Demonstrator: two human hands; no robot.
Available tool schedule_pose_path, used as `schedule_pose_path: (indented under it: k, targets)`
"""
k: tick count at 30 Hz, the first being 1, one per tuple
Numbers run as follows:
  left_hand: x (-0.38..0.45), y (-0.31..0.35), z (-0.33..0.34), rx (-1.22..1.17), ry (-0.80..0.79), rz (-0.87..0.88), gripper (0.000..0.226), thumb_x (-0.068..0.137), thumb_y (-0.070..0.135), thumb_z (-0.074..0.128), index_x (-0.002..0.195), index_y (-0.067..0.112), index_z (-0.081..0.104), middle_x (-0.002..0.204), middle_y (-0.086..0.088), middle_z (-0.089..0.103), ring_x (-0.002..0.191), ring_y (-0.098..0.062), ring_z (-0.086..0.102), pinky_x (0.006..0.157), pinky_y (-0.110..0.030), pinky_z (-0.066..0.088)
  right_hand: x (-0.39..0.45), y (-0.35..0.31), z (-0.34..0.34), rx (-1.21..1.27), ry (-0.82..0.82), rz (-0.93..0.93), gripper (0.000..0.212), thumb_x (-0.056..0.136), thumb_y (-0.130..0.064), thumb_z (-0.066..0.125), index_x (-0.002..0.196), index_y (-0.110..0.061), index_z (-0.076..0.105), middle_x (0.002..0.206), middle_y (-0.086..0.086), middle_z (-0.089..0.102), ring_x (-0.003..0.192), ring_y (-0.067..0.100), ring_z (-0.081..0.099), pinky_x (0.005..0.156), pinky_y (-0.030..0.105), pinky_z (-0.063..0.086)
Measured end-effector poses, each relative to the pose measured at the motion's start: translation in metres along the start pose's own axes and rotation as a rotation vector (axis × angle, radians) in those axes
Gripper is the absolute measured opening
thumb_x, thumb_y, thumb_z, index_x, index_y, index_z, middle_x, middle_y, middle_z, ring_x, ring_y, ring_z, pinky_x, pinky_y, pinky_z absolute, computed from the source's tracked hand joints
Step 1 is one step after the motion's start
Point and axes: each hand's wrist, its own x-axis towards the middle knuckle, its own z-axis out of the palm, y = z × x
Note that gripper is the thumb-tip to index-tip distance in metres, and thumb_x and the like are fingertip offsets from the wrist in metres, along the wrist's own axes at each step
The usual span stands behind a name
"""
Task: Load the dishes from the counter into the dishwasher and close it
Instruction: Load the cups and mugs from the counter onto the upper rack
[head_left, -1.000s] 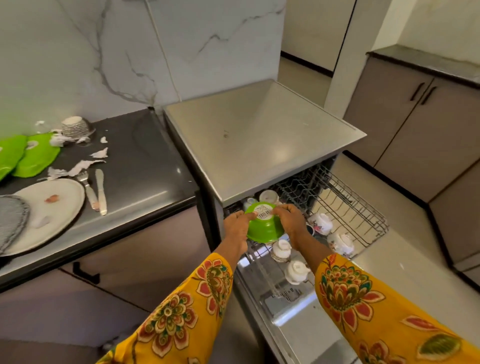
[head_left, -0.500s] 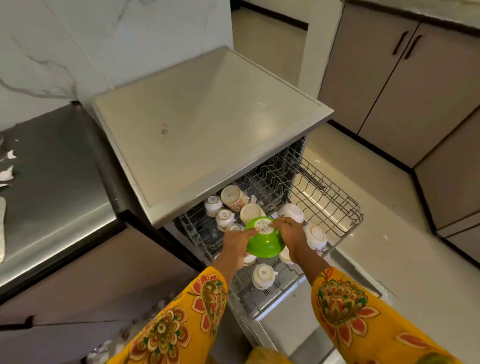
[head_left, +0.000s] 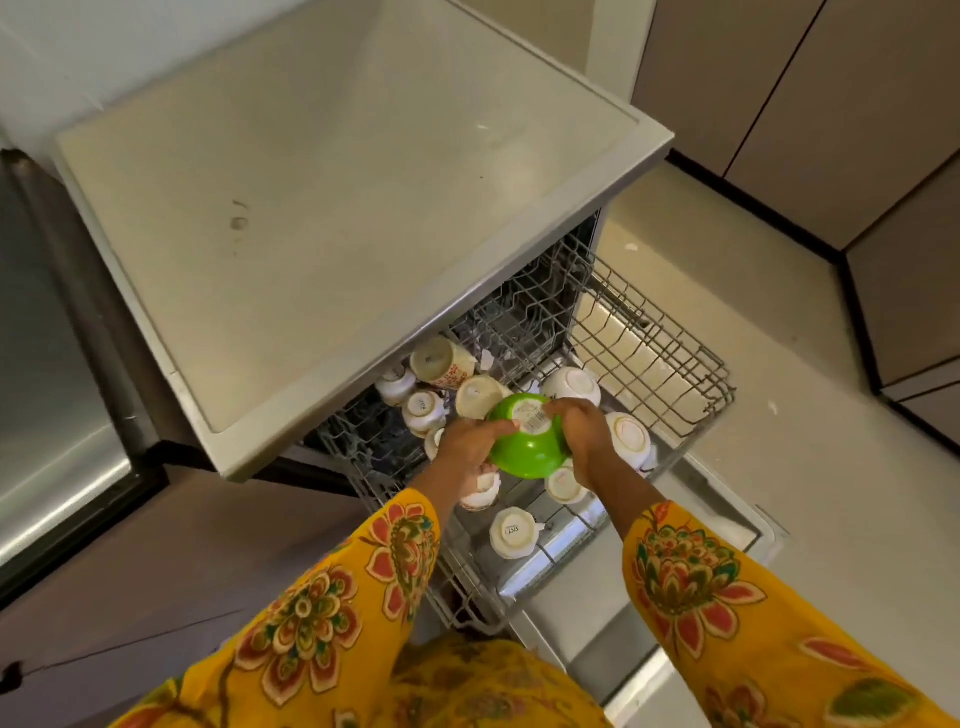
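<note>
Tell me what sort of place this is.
A home kitchen, most likely: an open dishwasher with its wire rack pulled out and holding upturned cups, plus cabinets along the wall.

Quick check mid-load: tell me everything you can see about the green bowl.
The green bowl looks like glossy plastic, turned base up and tilted, with a white barcode label on its base. The left hand and right hand grip opposite sides, holding it over upturned white cups in the pulled-out upper rack.

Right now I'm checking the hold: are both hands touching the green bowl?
Touching. The head view shows the left hand and right hand gripping opposite sides of the upside-down green bowl over the rack.
</note>
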Motion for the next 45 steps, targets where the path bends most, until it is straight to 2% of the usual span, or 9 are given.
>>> schedule_pose_path:
  k: [7, 12, 15, 18, 21, 28, 34, 39, 45]
  targets:
    - [0.039, 0.051, 0.015, 0.051, -0.027, -0.002, 0.048, 0.090, 0.015, 0.060, 0.134, 0.004, 0.044, 0.134, -0.013, 0.052, 0.123, -0.027, 0.051, 0.089, -0.032, 0.044, 0.048, -0.024, 0.012, 0.010, 0.030, 0.016, 0.004, 0.078, -0.022, 0.064, 0.079, -0.024, 0.061, 0.112, 0.015, 0.063, 0.100, 0.035, 0.061, 0.089, 0.052, 0.052]
    - [0.077, 0.072, 0.021, 0.098, 0.036, 0.049, 0.049, 0.084, 0.017, 0.068, 0.128, 0.006, 0.050, 0.127, -0.014, 0.058, 0.115, -0.030, 0.057, 0.083, -0.035, 0.046, 0.081, -0.044, 0.017, 0.045, 0.032, 0.020, 0.044, 0.081, -0.016, 0.062, 0.123, -0.011, 0.054, 0.119, 0.016, 0.059, 0.104, 0.035, 0.059, 0.091, 0.051, 0.051]
    - [0.102, 0.078, 0.028, 0.152, 0.084, 0.116, 0.054, 0.076, 0.020, 0.074, 0.125, 0.006, 0.053, 0.124, -0.015, 0.061, 0.110, -0.030, 0.060, 0.082, -0.036, 0.049, 0.098, -0.053, 0.020, 0.006, 0.027, 0.009, 0.025, 0.085, -0.012, 0.058, 0.110, -0.012, 0.060, 0.112, 0.017, 0.062, 0.099, 0.033, 0.061, 0.087, 0.047, 0.053]
    - [0.128, 0.080, 0.031, 0.209, 0.127, 0.166, 0.061, 0.069, 0.023, 0.078, 0.121, 0.002, 0.054, 0.121, -0.017, 0.061, 0.109, -0.032, 0.060, 0.091, -0.044, 0.052, 0.116, -0.058, 0.026, 0.026, 0.014, 0.015, 0.009, 0.085, -0.009, 0.055, 0.091, -0.014, 0.060, 0.106, 0.016, 0.060, 0.083, 0.025, 0.056, 0.062, 0.033, 0.046]
    - [0.140, 0.082, 0.032, 0.208, 0.130, 0.167, 0.061, 0.066, 0.027, 0.078, 0.118, 0.002, 0.057, 0.119, -0.018, 0.061, 0.109, -0.033, 0.059, 0.092, -0.045, 0.051, 0.131, -0.059, 0.031, 0.081, -0.016, 0.039, 0.012, 0.085, -0.008, 0.054, 0.081, -0.018, 0.060, 0.111, 0.015, 0.062, 0.096, 0.030, 0.060, 0.076, 0.039, 0.054]
    - [0.165, 0.087, 0.038, 0.271, 0.142, 0.114, 0.057, 0.082, 0.022, 0.069, 0.131, 0.003, 0.048, 0.131, -0.017, 0.054, 0.118, -0.031, 0.054, 0.096, -0.039, 0.047, 0.159, -0.058, 0.034, 0.031, -0.064, 0.062, 0.015, 0.089, -0.011, 0.053, 0.103, -0.007, 0.059, 0.114, 0.020, 0.064, 0.102, 0.034, 0.063, 0.092, 0.045, 0.052]
    - [0.177, 0.082, 0.041, 0.325, 0.134, 0.100, 0.060, 0.084, 0.021, 0.068, 0.136, 0.002, 0.044, 0.134, -0.019, 0.052, 0.122, -0.034, 0.051, 0.101, -0.044, 0.044, 0.173, -0.061, 0.033, -0.063, -0.089, 0.079, 0.035, 0.090, -0.017, 0.055, 0.121, -0.001, 0.056, 0.118, 0.017, 0.061, 0.106, 0.030, 0.060, 0.091, 0.038, 0.050]
    - [0.180, 0.082, 0.041, 0.358, 0.129, 0.105, 0.055, 0.087, 0.018, 0.064, 0.135, 0.000, 0.045, 0.134, -0.019, 0.052, 0.123, -0.034, 0.050, 0.101, -0.043, 0.044, 0.175, -0.061, 0.036, -0.083, -0.079, 0.077, 0.031, 0.091, -0.017, 0.055, 0.116, 0.000, 0.058, 0.115, 0.018, 0.064, 0.104, 0.028, 0.062, 0.097, 0.042, 0.049]
    - [0.171, 0.090, 0.046, 0.317, 0.170, 0.062, 0.037, 0.096, 0.016, 0.045, 0.128, 0.000, 0.052, 0.130, -0.021, 0.054, 0.118, -0.032, 0.054, 0.096, -0.040, 0.046, 0.163, -0.062, 0.035, -0.103, -0.033, 0.030, 0.035, 0.095, -0.019, 0.051, 0.125, -0.001, 0.055, 0.111, 0.008, 0.057, 0.098, 0.020, 0.052, 0.086, 0.031, 0.042]
